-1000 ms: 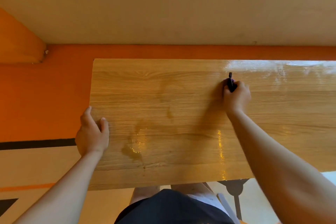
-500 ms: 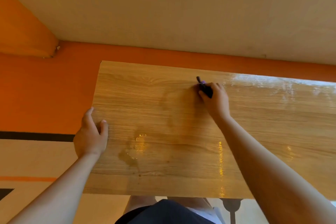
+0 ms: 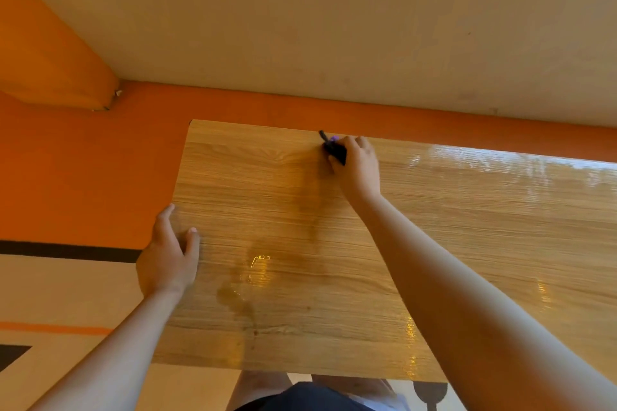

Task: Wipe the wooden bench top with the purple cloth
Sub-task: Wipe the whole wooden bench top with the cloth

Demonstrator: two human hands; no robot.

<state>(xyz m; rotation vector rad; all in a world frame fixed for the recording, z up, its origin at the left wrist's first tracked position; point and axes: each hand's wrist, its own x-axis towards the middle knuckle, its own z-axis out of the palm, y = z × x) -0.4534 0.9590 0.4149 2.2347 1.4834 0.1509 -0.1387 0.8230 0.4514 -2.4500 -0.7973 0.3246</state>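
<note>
Your right hand (image 3: 355, 163) gripped the purple cloth (image 3: 335, 148), bunched small and dark inside your curled fingers (image 3: 360, 142). It pressed the cloth on the wooden worktop (image 3: 434, 227) close to the far edge, at about 12 o'clock. Your left hand (image 3: 168, 257) rested at 9 o'clock on the left edge of the worktop, fingers straight and relaxed, holding nothing. A shiny wet patch (image 3: 240, 297) lay at 7 o'clock, near that hand and well apart from the cloth.
</note>
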